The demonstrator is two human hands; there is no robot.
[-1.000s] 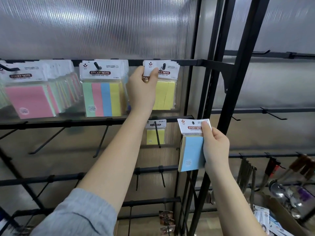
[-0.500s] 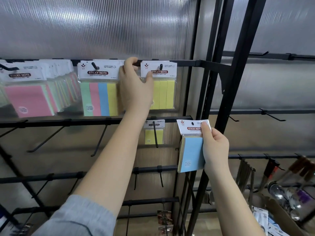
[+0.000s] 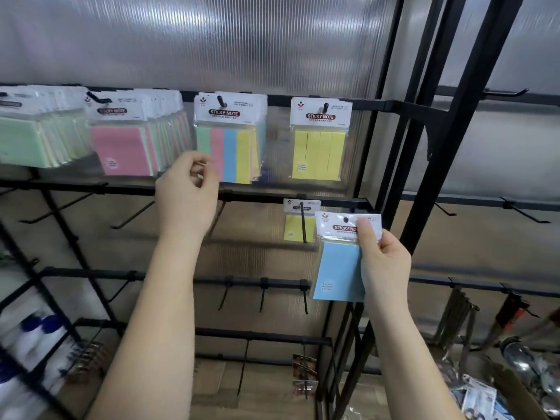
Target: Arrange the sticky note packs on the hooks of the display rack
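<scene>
Left hand [image 3: 186,195] hangs in front of the display rack [image 3: 306,201] with its fingers loosely curled and nothing in them, just below and left of the striped four-colour packs [image 3: 228,147]. Far left on the top bar hang blurred green packs [image 3: 33,137], then a thick row of pink-fronted packs [image 3: 121,144]. Right of the striped packs, a yellow pack [image 3: 318,147] hangs on its own hook [image 3: 325,107]. One bar lower, a small yellow pack [image 3: 295,224] sits on a long hook. Just beside it, the right hand [image 3: 383,262] pinches a blue sticky note pack [image 3: 338,268] by its white header card, thumb on the front, the pack hanging free of any hook.
</scene>
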